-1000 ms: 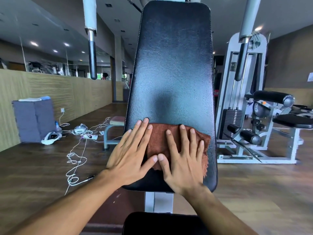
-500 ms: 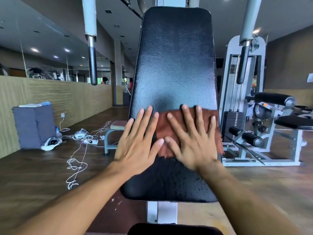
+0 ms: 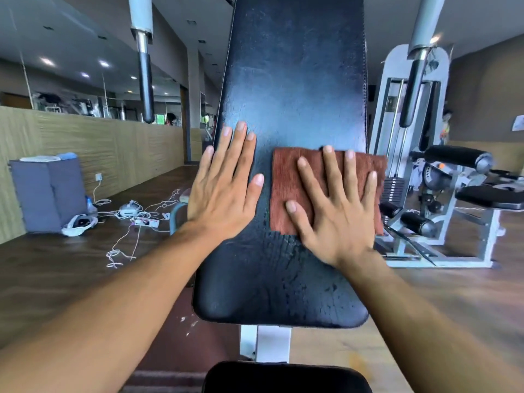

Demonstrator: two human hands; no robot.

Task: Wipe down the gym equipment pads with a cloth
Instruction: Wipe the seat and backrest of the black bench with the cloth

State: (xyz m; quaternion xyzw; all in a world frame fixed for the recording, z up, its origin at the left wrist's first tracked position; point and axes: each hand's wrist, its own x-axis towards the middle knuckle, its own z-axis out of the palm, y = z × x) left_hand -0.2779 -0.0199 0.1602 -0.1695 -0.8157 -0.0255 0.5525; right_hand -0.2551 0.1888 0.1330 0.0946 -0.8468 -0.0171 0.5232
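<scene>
The long black cracked-vinyl back pad [image 3: 295,89] stands nearly upright in the middle of the view, its long axis running bottom to top and its top end cut off by the frame; its rounded lower end sits above a white steel post [image 3: 265,343], and below that shows the edge of a black seat pad [image 3: 286,377]. The rust-brown ribbed cloth [image 3: 286,191] lies flat against the right half of the back pad, about midway up the visible length, roughly square, its right edge overhanging the pad's right border slightly. The right hand [image 3: 337,214] presses on the cloth with fingers straight and spread, pointing up the pad, thumb angled out to the left; nothing is gripped. The left hand [image 3: 224,191] rests flat on the pad's left edge, fingers straight and close together, pointing up, partly over the border, apart from the cloth with bare vinyl between. Both forearms reach in from the bottom corners. Above the hands the vinyl runs bare to the top of the frame; below them it is bare down to the rounded end. Left of the pad lie white cables [image 3: 136,222] on dark wood floor [image 3: 56,268]; right stands a white-framed weight machine [image 3: 442,171], near the pad's right edge.
</scene>
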